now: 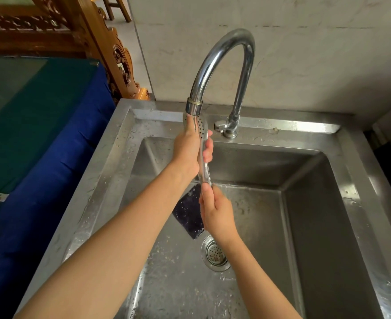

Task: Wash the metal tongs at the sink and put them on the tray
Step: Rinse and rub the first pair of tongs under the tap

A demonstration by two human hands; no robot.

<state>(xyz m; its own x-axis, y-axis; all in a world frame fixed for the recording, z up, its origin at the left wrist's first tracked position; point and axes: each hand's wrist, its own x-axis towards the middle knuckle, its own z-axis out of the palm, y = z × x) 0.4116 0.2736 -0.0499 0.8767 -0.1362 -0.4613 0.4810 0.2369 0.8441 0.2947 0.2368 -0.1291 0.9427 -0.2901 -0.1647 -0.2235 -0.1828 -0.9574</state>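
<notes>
The metal tongs [204,157] stand nearly upright over the steel sink [111,157], their perforated head right under the spout of the curved tap [222,56]. My left hand [189,150] is wrapped around the upper part of the tongs, just below the head. My right hand [216,212] grips the lower handle end. Water runs from the spout down over the tongs' head. No tray is in view.
A dark wet object [189,212] lies on the sink floor behind my right hand, next to the round drain strainer [215,253]. A table with a blue and green cloth [35,134] stands left of the sink. A tiled wall rises behind the tap.
</notes>
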